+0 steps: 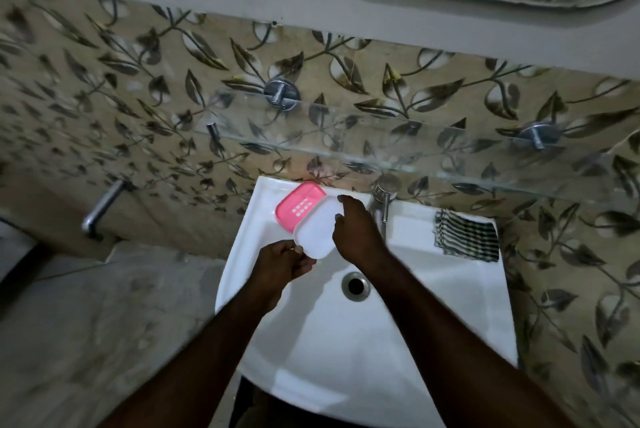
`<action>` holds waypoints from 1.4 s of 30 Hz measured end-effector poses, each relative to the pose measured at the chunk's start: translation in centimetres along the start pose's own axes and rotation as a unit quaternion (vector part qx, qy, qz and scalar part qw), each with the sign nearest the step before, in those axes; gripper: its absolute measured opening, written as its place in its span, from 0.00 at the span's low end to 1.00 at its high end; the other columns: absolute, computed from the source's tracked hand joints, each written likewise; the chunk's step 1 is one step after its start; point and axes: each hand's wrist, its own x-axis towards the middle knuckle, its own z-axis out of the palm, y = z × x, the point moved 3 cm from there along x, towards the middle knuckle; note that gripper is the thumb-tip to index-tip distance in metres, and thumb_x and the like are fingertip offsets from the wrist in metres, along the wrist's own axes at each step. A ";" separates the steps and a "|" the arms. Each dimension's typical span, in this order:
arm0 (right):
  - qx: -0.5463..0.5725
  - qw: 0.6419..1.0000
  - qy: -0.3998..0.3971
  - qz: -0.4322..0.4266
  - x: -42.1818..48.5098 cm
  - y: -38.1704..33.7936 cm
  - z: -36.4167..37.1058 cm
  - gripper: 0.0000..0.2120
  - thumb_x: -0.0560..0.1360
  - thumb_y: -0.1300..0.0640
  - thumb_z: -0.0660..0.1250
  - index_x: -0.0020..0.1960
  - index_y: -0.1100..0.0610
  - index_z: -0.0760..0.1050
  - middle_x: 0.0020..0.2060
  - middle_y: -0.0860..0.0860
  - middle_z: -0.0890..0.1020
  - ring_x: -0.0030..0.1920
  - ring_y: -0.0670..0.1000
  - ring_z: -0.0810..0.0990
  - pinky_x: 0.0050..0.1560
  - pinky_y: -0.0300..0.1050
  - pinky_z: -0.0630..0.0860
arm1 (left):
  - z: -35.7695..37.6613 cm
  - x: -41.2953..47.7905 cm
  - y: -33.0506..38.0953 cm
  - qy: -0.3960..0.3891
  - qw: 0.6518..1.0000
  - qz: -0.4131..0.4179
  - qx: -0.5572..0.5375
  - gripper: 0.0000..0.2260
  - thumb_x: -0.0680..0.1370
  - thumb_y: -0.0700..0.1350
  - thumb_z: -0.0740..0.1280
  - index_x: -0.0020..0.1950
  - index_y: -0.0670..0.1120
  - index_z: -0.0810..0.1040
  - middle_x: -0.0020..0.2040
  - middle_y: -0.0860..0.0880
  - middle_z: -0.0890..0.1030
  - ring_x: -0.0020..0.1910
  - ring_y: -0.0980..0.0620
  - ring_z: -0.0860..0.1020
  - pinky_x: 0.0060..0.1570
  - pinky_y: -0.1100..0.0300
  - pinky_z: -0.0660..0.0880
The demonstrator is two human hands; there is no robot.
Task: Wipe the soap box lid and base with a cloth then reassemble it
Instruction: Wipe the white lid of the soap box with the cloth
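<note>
The white lid [313, 230], light, stiff and probably slick plastic best held by its edges, hangs mid-frame above the sink [346, 341], my left hand [282, 263] pinching its near corner and my right hand [356, 233] curled round its far side, the pink base [298, 204] just behind, the checked cloth [465, 235] at right.

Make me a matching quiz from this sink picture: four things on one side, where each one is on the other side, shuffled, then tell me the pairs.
Things
1. white plastic soap box lid
2. pink plastic soap box base
3. dark-and-white checked cloth
4. round metal drain

Places
A. folded on the right rim of the white sink
B. at the bottom of the basin
C. held between the left hand and the right hand
D. on the sink's back left corner

Pairs: 1-C, 2-D, 3-A, 4-B
</note>
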 end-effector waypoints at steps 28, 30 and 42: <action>0.324 0.922 0.209 0.032 -7.6 -2.3 -9.7 0.13 0.65 0.43 0.70 0.45 0.49 0.76 0.44 0.52 0.82 0.46 0.53 0.81 0.50 0.55 0.80 | 2.7 -4.9 7.5 -0.101 0.985 0.130 0.048 0.12 0.80 0.43 0.64 0.63 0.43 0.77 0.54 0.43 0.82 0.56 0.44 0.81 0.62 0.49 0.74; 0.323 0.921 0.216 0.039 -8.0 -2.5 -10.0 0.13 0.65 0.43 0.70 0.45 0.48 0.76 0.44 0.51 0.83 0.46 0.53 0.82 0.51 0.56 0.80 | 2.7 -5.1 8.0 -0.104 0.983 0.138 0.063 0.11 0.80 0.42 0.65 0.62 0.44 0.77 0.58 0.42 0.82 0.59 0.42 0.80 0.62 0.49 0.74; 0.347 0.883 0.314 -0.028 -10.7 -5.4 -11.9 0.12 0.67 0.51 0.68 0.49 0.52 0.74 0.48 0.57 0.80 0.47 0.59 0.80 0.51 0.58 0.79 | 3.4 -8.4 12.9 -0.111 0.970 0.216 0.025 0.11 0.77 0.39 0.68 0.59 0.44 0.80 0.54 0.44 0.83 0.53 0.48 0.80 0.57 0.52 0.77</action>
